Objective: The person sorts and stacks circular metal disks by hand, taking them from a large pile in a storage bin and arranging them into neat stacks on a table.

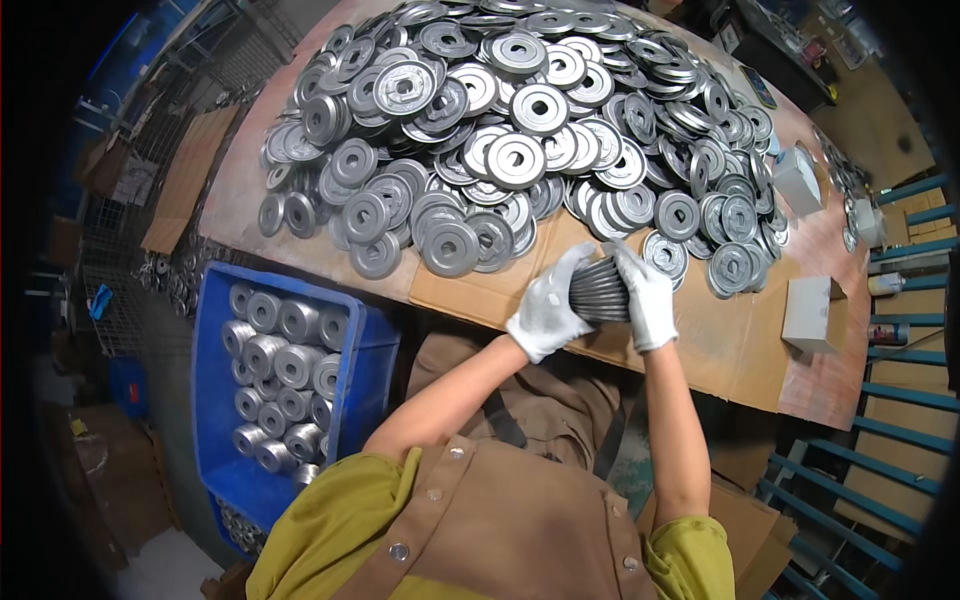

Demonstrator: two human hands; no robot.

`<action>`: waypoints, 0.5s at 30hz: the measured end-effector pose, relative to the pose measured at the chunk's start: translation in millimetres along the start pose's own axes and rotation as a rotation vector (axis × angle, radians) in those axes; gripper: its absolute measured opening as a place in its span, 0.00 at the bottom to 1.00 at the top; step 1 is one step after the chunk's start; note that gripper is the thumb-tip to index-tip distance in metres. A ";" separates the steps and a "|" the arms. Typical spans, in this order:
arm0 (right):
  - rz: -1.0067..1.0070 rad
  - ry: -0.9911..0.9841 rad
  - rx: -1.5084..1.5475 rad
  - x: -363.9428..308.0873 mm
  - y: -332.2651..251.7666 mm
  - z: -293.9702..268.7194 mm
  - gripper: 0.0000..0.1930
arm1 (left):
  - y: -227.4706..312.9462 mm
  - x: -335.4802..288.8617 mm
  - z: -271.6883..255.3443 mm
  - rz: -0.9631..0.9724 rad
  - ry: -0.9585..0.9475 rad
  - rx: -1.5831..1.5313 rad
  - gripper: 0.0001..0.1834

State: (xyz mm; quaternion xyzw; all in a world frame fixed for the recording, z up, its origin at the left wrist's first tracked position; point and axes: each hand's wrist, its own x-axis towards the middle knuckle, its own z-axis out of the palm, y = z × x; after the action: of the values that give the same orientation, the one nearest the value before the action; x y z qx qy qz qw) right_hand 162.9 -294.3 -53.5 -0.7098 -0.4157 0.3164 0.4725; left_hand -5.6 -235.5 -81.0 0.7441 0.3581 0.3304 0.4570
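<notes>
Between my two white-gloved hands is a stack of grey metal discs (600, 291), seen edge-on above the near edge of the table. My left hand (553, 303) is closed against the stack's left side. From the right, my right hand (645, 298) presses on its other side, fingers toward the far end. Just beyond the hands lies a large heap of loose metal discs (515, 160), each with a hole in its centre. Some discs in the heap are shiny, others dull grey.
Left of me stands a blue plastic crate (345, 375) holding several stacked columns of discs (295, 366). Flat cardboard (740, 350) covers the table's near edge. A small white box (813, 314) stands at the right, with another white box (798, 180) farther back. Blue metal bars (910, 398) run along the right side.
</notes>
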 end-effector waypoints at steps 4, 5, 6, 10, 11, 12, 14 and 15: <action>0.054 0.056 0.128 -28.6 -15.6 19.5 0.20 | -5.8 -2.7 -35.2 0.252 -0.068 0.071 0.49; 0.047 0.053 0.168 -28.9 -10.2 23.4 0.20 | -15.7 -4.8 -36.0 0.233 -0.116 0.057 0.47; 0.047 0.055 0.169 -27.7 2.0 23.8 0.20 | -23.3 -7.0 -36.3 0.214 -0.162 0.042 0.45; 0.120 0.069 0.258 -17.1 0.9 15.1 0.22 | -20.1 -10.3 -32.8 0.221 -0.120 0.036 0.43; 0.059 0.041 0.186 -13.4 -7.3 16.8 0.23 | -22.4 -11.4 -32.9 0.204 -0.115 0.005 0.44; -0.002 0.013 0.113 -10.9 -10.8 18.3 0.23 | -24.1 -12.8 -31.6 0.202 -0.112 0.004 0.44; 0.034 -0.017 0.147 -6.4 -2.1 22.0 0.23 | -23.7 -12.0 -29.7 0.276 -0.049 -0.015 0.43; 0.072 -0.045 0.182 -4.5 1.1 22.7 0.23 | -24.3 -10.5 -30.0 0.276 -0.047 -0.015 0.43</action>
State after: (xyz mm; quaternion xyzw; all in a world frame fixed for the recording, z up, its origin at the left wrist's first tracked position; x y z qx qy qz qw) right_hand 142.0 -289.3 -62.3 -0.6711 -0.3701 0.3855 0.5139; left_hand -41.2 -223.1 -94.1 0.7904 0.2389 0.3752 0.4213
